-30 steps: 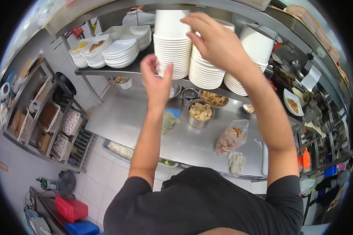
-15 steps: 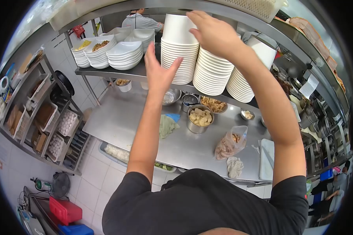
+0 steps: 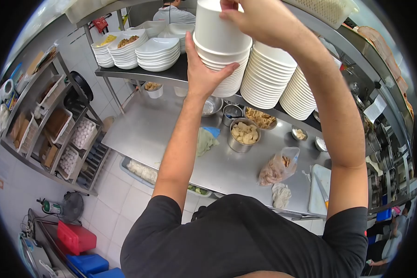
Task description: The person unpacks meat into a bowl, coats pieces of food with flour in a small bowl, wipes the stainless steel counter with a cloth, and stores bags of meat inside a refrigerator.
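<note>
Upside-down white bowls (image 3: 217, 28) stand in a tall stack on the shelf in front of me. My left hand (image 3: 206, 76) is wrapped against the side of that stack, thumb on the right and fingers on the left. My right hand (image 3: 257, 21) is at the top, its fingers curled against the uppermost bowl; part of the grip is cut off by the frame edge. Near the top, the rims are spaced wider than lower down. Two more stacks of white bowls, a middle stack (image 3: 268, 76) and a right stack (image 3: 297, 97), stand beside it.
Shallow white dishes (image 3: 157, 53) are stacked on the shelf's left part. Below, the steel counter (image 3: 146, 123) bears a pot of pale chunks (image 3: 244, 134), a plastic bag of food (image 3: 278, 167), a green cloth (image 3: 206, 141) and a cutting board with a knife (image 3: 320, 190). A person (image 3: 175, 14) stands beyond the shelf.
My left hand has closed in on the bowl stack's side. My right hand has moved up and curled its fingers at the top bowl. The upper rims have spread apart.
</note>
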`<act>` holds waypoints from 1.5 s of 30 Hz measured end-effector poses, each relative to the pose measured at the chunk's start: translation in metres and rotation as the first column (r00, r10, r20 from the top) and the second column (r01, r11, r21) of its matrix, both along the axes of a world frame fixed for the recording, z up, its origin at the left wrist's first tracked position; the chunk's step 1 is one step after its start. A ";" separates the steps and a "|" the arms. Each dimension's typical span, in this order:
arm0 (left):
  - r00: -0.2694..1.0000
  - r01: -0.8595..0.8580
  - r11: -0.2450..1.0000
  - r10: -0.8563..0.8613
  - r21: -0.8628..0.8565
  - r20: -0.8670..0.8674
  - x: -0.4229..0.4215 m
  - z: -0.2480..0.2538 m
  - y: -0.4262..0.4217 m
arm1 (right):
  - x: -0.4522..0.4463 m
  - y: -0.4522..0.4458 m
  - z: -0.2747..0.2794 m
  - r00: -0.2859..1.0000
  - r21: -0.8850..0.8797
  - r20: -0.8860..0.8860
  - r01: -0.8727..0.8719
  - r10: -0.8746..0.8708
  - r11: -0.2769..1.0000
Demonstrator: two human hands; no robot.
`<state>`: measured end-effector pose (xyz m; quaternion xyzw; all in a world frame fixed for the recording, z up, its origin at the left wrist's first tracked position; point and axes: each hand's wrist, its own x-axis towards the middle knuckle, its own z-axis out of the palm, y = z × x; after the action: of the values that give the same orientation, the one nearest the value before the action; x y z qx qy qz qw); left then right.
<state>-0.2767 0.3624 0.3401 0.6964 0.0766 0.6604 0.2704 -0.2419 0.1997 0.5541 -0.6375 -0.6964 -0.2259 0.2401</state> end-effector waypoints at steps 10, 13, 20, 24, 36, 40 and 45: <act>0.997 0.081 0.996 -0.081 -0.021 0.003 0.018 0.003 0.023 | -0.015 -0.092 0.002 0.989 0.191 0.138 -0.073 0.047 0.979; 0.988 0.102 0.990 -0.112 -0.097 -0.104 0.032 0.001 0.042 | -0.011 -0.119 -0.006 0.972 0.116 -0.110 0.219 -0.207 0.969; 0.994 0.027 0.997 -0.034 -0.070 -0.104 0.010 -0.032 0.017 | 0.107 -0.202 -0.151 0.567 -0.069 -0.820 -0.235 0.079 0.970; 0.733 0.489 0.368 -0.666 -0.791 0.143 -0.047 -0.094 -0.076 | 0.118 -0.219 -0.314 -0.305 0.101 -0.952 -0.382 -0.022 0.919; 0.468 -0.327 0.192 -0.818 -0.925 -0.335 -0.042 -0.309 -0.170 | 0.280 -0.151 -0.383 0.396 -0.539 -0.763 0.050 -0.512 0.841; 0.458 -0.445 0.297 -0.735 -0.845 -0.499 -0.026 -0.334 -0.180 | 0.437 -0.078 -0.516 0.409 -0.565 -0.655 0.293 -0.635 0.771; 0.531 -0.503 0.281 -0.646 -0.817 -0.549 -0.019 -0.322 -0.208 | 0.469 -0.019 -0.569 0.580 -0.670 -0.387 0.358 -0.717 0.651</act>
<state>-0.2955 0.1547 0.0185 0.6061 0.5342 0.0266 0.5887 0.2273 0.1807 -0.0151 -0.9005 -0.3688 0.1323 0.1884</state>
